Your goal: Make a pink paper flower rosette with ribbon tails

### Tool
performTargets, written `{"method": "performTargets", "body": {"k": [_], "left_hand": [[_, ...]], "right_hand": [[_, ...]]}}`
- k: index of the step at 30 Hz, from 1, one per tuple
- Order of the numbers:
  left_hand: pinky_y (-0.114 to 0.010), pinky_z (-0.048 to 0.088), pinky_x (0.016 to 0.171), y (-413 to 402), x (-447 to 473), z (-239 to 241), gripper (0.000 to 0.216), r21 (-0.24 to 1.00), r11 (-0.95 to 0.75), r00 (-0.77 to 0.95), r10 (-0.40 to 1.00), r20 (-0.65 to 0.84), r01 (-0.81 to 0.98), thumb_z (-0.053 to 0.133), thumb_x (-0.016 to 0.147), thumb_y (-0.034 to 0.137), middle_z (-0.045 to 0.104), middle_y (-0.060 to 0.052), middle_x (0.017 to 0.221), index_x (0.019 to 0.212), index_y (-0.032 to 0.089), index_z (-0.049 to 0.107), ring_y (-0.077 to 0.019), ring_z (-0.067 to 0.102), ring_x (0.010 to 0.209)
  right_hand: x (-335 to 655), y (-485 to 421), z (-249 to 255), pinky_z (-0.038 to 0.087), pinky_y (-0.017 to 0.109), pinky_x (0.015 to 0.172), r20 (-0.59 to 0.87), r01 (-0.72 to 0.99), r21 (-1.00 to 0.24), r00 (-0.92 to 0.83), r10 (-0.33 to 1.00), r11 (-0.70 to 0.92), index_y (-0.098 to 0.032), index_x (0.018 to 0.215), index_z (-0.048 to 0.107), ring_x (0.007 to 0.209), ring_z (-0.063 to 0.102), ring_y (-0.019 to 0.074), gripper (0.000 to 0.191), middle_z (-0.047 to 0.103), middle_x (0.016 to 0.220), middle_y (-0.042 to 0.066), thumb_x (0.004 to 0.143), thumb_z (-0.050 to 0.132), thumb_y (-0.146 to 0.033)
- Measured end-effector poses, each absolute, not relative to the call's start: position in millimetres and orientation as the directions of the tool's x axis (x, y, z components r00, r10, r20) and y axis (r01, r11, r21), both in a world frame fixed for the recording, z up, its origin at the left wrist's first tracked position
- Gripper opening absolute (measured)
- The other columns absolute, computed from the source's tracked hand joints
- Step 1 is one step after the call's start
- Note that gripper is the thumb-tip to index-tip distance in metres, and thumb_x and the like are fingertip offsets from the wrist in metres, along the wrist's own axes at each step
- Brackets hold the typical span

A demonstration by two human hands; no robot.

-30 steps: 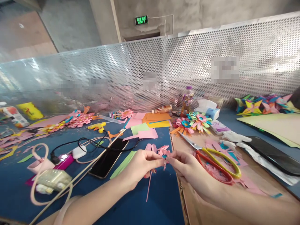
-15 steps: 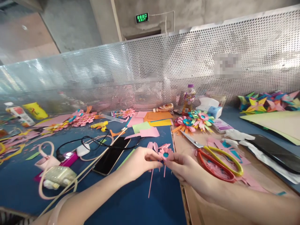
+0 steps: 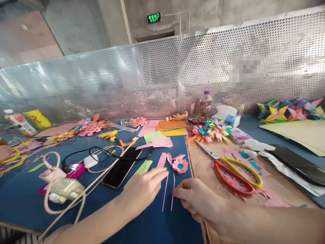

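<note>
A small pink paper flower [image 3: 180,165] with a blue centre lies on the blue table [image 3: 142,220], just beyond both hands. My left hand [image 3: 142,189] rests on the table with fingers stretched out, its fingertips beside a thin pink paper strip [image 3: 165,191]. My right hand [image 3: 195,198] pinches the lower end of a second pink strip [image 3: 173,191] between thumb and forefinger. Folded pink paper pieces [image 3: 162,159] lie just left of the flower.
Large scissors [image 3: 232,171] with red and yellow handles lie on a cardboard sheet [image 3: 203,166] to the right. A black phone [image 3: 122,167], cables and a charger sit to the left. Finished paper flowers [image 3: 210,130], a bottle [image 3: 204,106], coloured paper sheets and a perforated metal screen [image 3: 162,74] stand behind.
Both hands let go of the pink flower, which now lies on the table. They have moved down toward me, onto the thin pink strips.
</note>
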State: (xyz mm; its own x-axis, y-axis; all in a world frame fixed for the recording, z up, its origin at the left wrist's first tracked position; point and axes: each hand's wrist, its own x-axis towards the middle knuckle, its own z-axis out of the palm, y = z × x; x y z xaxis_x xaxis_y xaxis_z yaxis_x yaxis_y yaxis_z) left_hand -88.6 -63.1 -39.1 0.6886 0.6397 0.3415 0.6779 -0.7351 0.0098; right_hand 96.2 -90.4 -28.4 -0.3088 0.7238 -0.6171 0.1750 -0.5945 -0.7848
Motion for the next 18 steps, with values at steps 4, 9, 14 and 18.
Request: {"method": "performTargets", "body": {"k": [4, 9, 14, 18], "left_hand": [[-0.025, 0.047, 0.088, -67.4, -94.9, -43.6, 0.051, 0.044, -0.805, 0.783, 0.587, 0.206, 0.592, 0.039, 0.08, 0.006, 0.048, 0.002, 0.13, 0.127, 0.025, 0.043, -0.0127, 0.054, 0.109], [-0.025, 0.049, 0.086, -65.7, -96.4, -46.5, 0.046, 0.059, -0.839, 0.827, 0.542, 0.149, 0.54, 0.038, 0.083, 0.008, 0.046, 0.003, 0.131, 0.126, 0.025, 0.045, -0.0128, 0.057, 0.105], [-0.027, 0.052, 0.08, -67.7, -99.1, -52.7, 0.044, 0.006, -0.838, 0.827, 0.539, 0.163, 0.545, 0.04, 0.084, 0.011, 0.047, 0.002, 0.131, 0.126, 0.025, 0.045, -0.0149, 0.061, 0.098], [-0.027, 0.054, 0.076, -69.2, -100.0, -56.5, 0.047, -0.067, -0.834, 0.831, 0.534, 0.153, 0.548, 0.037, 0.085, 0.009, 0.044, 0.001, 0.133, 0.129, 0.024, 0.041, -0.0147, 0.064, 0.089]], "right_hand": [[92.1, -86.6, -30.6, 0.009, 0.018, 0.033, -0.65, 0.168, -0.752, -0.353, 0.673, -0.637, -0.019, 0.062, 0.034, 0.032, 0.017, 0.0026, 0.018, 0.028, 0.042, -0.009, 0.078, 0.043, -0.016], [86.5, -87.1, -31.4, 0.014, 0.017, 0.031, -0.657, 0.261, -0.754, -0.312, 0.686, -0.603, -0.019, 0.059, 0.036, 0.032, 0.023, 0.004, 0.019, 0.033, 0.043, -0.008, 0.075, 0.046, -0.019], [93.6, -89.3, -26.1, 0.02, 0.019, 0.032, -0.659, 0.437, -0.741, -0.327, 0.677, -0.51, -0.02, 0.071, 0.05, 0.031, 0.027, 0.0066, 0.016, 0.038, 0.041, -0.006, 0.08, 0.039, -0.028], [125.5, -61.2, -16.4, 0.027, 0.02, 0.042, -0.266, 0.704, -0.701, -0.408, 0.873, 0.115, -0.018, 0.07, 0.06, 0.043, 0.039, 0.0075, 0.023, 0.047, 0.051, -0.002, 0.08, 0.042, -0.028]]}}
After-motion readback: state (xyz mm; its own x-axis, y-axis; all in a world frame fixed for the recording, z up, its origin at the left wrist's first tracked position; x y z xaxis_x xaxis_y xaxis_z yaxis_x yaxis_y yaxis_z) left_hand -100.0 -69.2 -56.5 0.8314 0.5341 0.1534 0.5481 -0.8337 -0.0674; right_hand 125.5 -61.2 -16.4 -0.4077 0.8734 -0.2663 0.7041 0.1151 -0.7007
